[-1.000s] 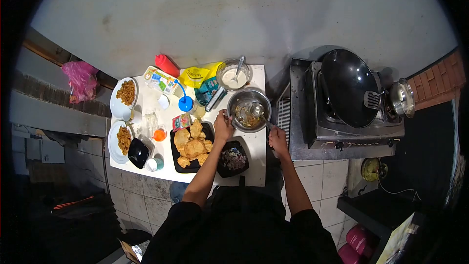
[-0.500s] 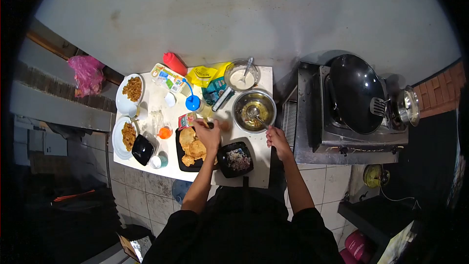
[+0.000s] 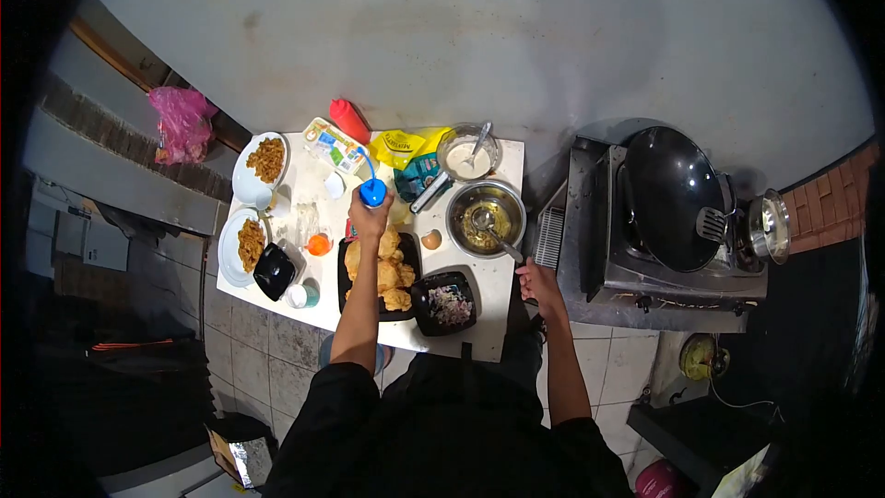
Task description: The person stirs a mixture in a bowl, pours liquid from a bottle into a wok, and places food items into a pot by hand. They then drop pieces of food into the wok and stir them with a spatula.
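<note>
My left hand (image 3: 371,219) is wrapped round a squeeze bottle with a blue cap (image 3: 372,192) and a bent blue spout. My right hand (image 3: 542,290) pinches the handle end of a metal ladle (image 3: 502,242), whose head rests in a steel bowl (image 3: 452,231) of yellowish liquid. Between the bottle and the bowl lies a piece of brown eggshell (image 3: 430,239). Below my left hand, a black tray (image 3: 380,315) carries golden fried pieces (image 3: 387,272), partly hidden by my forearm. Next to it sits a black bowl (image 3: 470,314) of chopped onion-like bits.
A glass bowl (image 3: 498,155) of pale batter with a spoon stands at the back. Two white plates of brown food, a red bottle (image 3: 348,120) and a yellow packet (image 3: 406,146) share the table. On the right stove sits a black wok (image 3: 668,194) with a slotted spatula (image 3: 711,224).
My left hand has moved up and back from above the fried pieces and taken hold of the blue-capped bottle. My right hand stays at the ladle's handle, slightly lower in view.
</note>
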The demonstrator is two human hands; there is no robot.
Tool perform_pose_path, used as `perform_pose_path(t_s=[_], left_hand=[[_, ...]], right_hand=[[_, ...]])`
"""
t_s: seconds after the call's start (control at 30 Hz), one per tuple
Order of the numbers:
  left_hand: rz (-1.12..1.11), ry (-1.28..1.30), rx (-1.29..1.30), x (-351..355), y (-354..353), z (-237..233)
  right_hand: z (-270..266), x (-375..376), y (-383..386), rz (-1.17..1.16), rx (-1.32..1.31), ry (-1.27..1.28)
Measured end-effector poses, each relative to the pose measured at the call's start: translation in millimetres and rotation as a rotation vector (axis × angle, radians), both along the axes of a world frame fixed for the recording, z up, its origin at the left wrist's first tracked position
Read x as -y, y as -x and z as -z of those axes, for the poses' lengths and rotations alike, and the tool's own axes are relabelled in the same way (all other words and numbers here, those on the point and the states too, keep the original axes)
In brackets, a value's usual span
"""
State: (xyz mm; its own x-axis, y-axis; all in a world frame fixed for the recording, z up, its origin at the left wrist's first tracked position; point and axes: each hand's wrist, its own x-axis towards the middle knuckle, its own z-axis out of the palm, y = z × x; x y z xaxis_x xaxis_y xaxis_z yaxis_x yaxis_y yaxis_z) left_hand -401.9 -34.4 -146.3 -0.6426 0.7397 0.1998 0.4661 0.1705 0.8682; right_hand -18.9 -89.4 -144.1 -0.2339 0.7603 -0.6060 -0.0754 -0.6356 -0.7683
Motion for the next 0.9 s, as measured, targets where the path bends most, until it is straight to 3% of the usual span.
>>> perform_pose_path(t_s=[0.07, 0.13, 0.17, 0.27, 0.33, 0.47, 0.53, 0.6, 0.67, 0.7, 0.73, 0.8, 0.83, 0.87, 0.9], left_hand=[[-0.060, -0.041, -0.046, 6.4, -2.9, -26.9], [-0.109, -0.131, -0.015, 11.3, 2.2, -57.6], [-0.122, -0.177, 0.059, 14.6, 1.2, -76.1], [-0.116, -0.294, 0.096, 28.0, -28.1, -167.1], [-0.033, -0.348, 0.106, 36.7, -58.0, -212.0], [0.141, -0.393, -0.004, 55.1, -155.1, -275.4], [0.230, -0.362, 0.020, 62.1, -204.7, -288.8], [0.378, -0.380, 0.028, 66.1, -248.2, -291.7], [0.471, -0.379, 0.076, 66.1, -292.3, -293.7], [0.551, -0.390, 0.077, 62.4, -308.7, -292.2], [0.591, -0.384, -0.036, 56.8, -319.8, -284.2], [0.656, -0.440, 0.013, 43.6, -352.5, -276.5], [0.705, -0.327, -0.080, 40.4, -364.2, -283.5], [0.755, -0.256, -0.096, 35.5, -370.1, -279.0], [0.793, -0.156, -0.156, 31.3, -370.1, -267.0]], right_hand=[[-1.2, 2.9, -7.0, -0.025, 0.042, -0.064], [-6.9, 4.6, -13.1, -0.086, 0.352, -0.163], [-9.6, 4.9, -14.3, -0.086, 0.349, -0.167], [-31.9, 4.9, -5.8, -0.109, 0.495, -0.406], [-75.5, 3.4, 5.9, -0.194, 0.043, -0.308], [-153.9, -2.1, 20.5, -0.375, -0.439, -0.274], [-169.7, -8.8, 18.8, -0.315, -0.735, -0.121], [-190.5, -18.2, 2.7, -0.231, -1.239, 0.020], [-182.4, -25.9, -24.6, -0.078, -1.389, 0.094], [-214.2, -27.2, -35.3, 0.102, -1.310, 0.146], [-227.8, -31.3, -53.2, 0.180, -1.296, 0.131], [-237.7, -45.2, -88.4, 0.366, -1.210, 0.078], [-239.7, -54.5, -103.5, 0.443, -1.117, -0.011], [-232.0, -68.3, -132.4, 0.316, -1.163, -0.057], [-235.1, -78.5, -152.2, 0.433, -1.118, -0.083]])
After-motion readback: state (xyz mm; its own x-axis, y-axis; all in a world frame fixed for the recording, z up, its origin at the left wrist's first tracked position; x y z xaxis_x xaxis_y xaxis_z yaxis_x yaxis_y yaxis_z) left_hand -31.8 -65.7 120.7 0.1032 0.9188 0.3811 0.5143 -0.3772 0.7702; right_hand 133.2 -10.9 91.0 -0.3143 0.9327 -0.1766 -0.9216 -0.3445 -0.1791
